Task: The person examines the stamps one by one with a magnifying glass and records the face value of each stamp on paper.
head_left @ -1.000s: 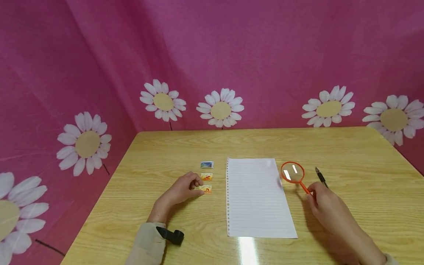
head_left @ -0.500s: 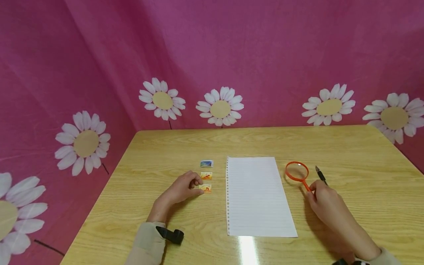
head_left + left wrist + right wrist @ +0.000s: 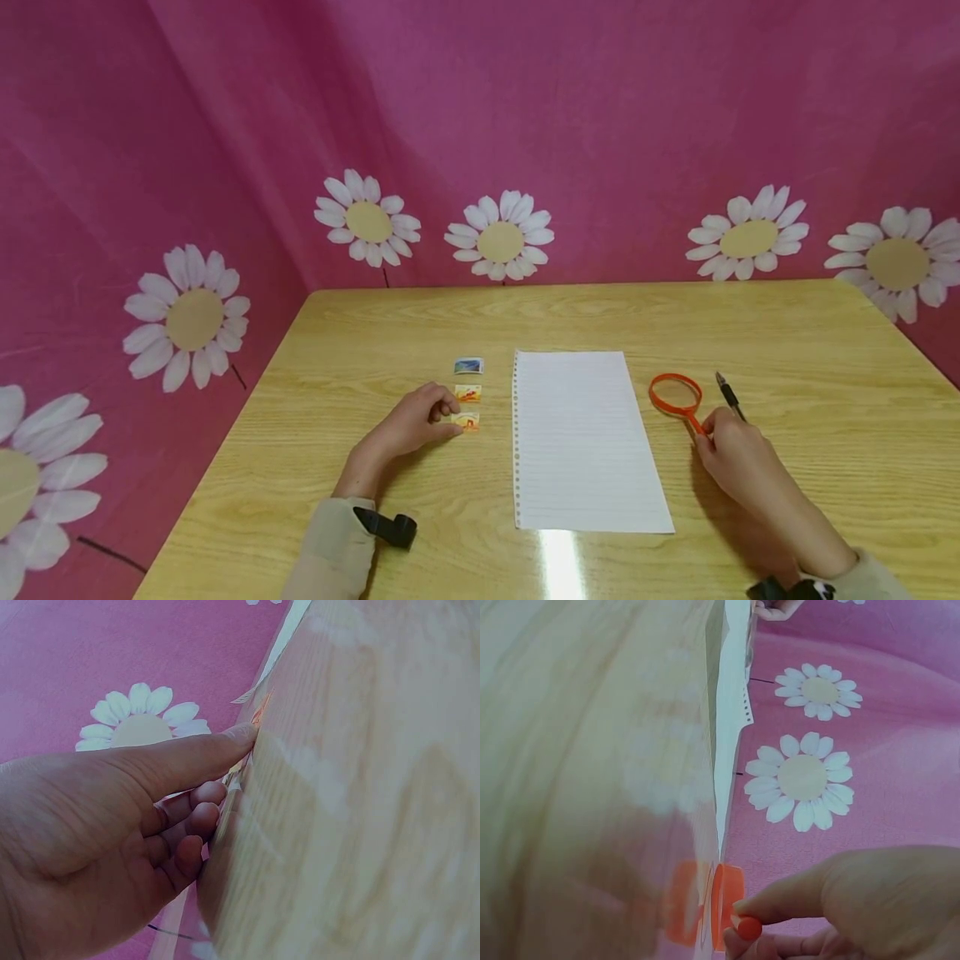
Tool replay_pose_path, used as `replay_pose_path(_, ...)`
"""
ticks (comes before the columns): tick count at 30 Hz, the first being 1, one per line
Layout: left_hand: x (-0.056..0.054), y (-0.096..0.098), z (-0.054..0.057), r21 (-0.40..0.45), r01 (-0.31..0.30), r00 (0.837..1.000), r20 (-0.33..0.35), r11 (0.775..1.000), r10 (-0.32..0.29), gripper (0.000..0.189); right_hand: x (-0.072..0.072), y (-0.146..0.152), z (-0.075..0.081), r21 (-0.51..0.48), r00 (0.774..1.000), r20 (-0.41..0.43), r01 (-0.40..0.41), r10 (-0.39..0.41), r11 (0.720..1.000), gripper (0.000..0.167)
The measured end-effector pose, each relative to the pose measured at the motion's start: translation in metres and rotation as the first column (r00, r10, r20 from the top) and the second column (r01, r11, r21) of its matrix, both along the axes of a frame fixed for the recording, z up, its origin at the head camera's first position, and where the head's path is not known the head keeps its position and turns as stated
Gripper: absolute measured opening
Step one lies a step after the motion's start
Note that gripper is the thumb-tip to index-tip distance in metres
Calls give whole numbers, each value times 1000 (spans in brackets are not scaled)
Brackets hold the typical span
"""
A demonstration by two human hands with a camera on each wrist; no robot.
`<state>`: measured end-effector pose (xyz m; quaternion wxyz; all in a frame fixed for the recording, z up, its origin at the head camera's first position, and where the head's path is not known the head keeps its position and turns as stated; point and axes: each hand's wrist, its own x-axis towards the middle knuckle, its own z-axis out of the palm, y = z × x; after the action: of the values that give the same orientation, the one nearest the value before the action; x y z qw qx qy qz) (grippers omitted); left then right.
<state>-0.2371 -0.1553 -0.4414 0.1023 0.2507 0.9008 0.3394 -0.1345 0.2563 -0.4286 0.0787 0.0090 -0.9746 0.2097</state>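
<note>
My right hand (image 3: 738, 454) pinches the handle of an orange magnifying glass (image 3: 676, 412) between thumb and fingers. Its round lens lies low over the table, to the right of the paper; in the right wrist view the orange rim (image 3: 727, 900) stands beside its reflection in the tabletop. On the left, my left hand (image 3: 411, 423) rests at the nearest of three small stamp-like pictures, a yellow one (image 3: 469, 422). Its thumb (image 3: 202, 756) reaches to that picture's edge, with the other fingers loosely bent. Behind lie another yellow picture (image 3: 468, 394) and a blue one (image 3: 468, 366).
A lined sheet of paper (image 3: 585, 442) with punched holes lies mid-table between the hands. A black pen (image 3: 729, 393) is just beyond my right hand, partly hidden by it. Pink cloth with daisies (image 3: 500, 242) hangs behind and left of the wooden table (image 3: 420, 325).
The magnifying glass has moved right, away from the paper's edge, and come down toward the table, its handle still pinched in my right hand. My left hand has stayed in place.
</note>
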Motion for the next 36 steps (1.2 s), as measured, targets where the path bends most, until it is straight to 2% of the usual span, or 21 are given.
replay_pose_path(5, -1, 1, 2, -3, -17, 1000, 18, 1000, 18, 20, -2, 1, -1, 4, 1000, 26, 12, -12, 1000, 13)
replay_pose_path(13, -1, 0, 1, 5, 11, 1000, 3, 1000, -11, 21, -2, 2, -3, 16, 997, 75, 11, -12, 1000, 16)
replay_pose_path(24, 1, 1, 4, 5, 11, 1000, 10, 1000, -11, 20, -2, 4, -2, 39, 986, 167, 10, -17, 999, 18)
replay_pose_path(29, 1, 0, 4, 14, 16, 1000, 6, 1000, -16, 20, -2, 5, -4, 44, 986, 166, 6, -13, 999, 21)
replay_pose_path(36, 1, 0, 3, 10, 9, 1000, 21, 1000, -9, 20, -1, 6, -8, 55, 994, 111, -17, 11, 998, 22)
